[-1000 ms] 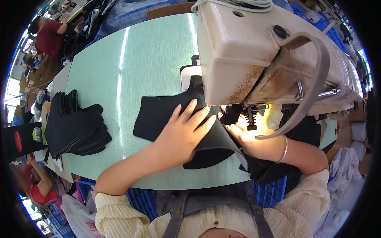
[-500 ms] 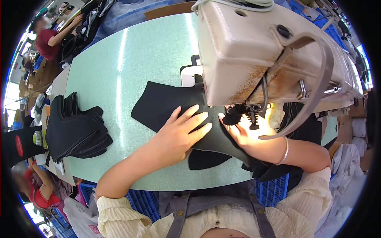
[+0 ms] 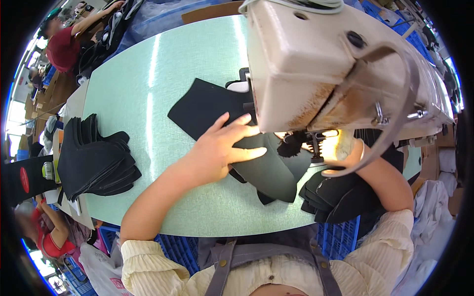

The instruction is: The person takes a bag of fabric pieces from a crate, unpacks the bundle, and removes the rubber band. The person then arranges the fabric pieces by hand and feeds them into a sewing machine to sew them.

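My left hand [image 3: 217, 152] lies with fingers spread on a dark, flat fabric piece [image 3: 264, 167] at the sewing machine [image 3: 291, 74]. A black part of the work [image 3: 205, 106] reaches out past the fingertips toward the far left. Its near end curves down toward the table's front edge, with another black tip showing beneath. On the other side of the needle area [image 3: 316, 148], my right hand [image 3: 345, 150] is at the lit spot. The machine parts and glare hide its fingers. Below that hand rests a pile of black cut pieces [image 3: 340, 192].
A neat stack of black cut pieces [image 3: 96, 160] lies on the left of the pale green table [image 3: 123, 98]. A grey curved tube [image 3: 407, 98] hangs in front of the machine. Blue crates [image 3: 338, 238] stand below the front edge. Two other people are at the left.
The fabric has turned, its far corner swinging away from me. My left hand has shifted slightly farther off with it. My right hand has drawn back to the right, uncovering the pile.
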Available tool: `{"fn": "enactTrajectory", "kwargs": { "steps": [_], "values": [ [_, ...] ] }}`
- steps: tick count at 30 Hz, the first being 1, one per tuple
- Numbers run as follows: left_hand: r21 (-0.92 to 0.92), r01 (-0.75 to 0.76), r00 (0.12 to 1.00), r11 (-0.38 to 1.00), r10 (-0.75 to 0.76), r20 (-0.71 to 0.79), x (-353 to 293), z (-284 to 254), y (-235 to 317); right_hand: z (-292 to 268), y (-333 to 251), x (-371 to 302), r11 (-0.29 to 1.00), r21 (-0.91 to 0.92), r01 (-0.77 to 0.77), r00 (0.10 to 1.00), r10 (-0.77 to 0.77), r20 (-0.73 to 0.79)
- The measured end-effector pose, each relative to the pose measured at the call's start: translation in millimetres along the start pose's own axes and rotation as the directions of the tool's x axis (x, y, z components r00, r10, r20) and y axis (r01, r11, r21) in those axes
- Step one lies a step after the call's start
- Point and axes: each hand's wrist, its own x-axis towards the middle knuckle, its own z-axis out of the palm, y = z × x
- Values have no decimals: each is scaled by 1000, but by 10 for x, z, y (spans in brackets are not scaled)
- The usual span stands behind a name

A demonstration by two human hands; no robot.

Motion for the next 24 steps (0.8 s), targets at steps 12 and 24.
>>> {"fn": "enactTrajectory", "kwargs": {
  "steps": [12, 24],
  "values": [
    [219, 13, 998, 976, 2, -68, -20, 166, 272, 444, -468, 1, 718, -685, 123, 983, 4, 181],
    [141, -12, 999, 990, 18, -41, -18, 139, 185, 148, -291, 110, 986, -159, -52, 998, 47, -33]
  ]
}}
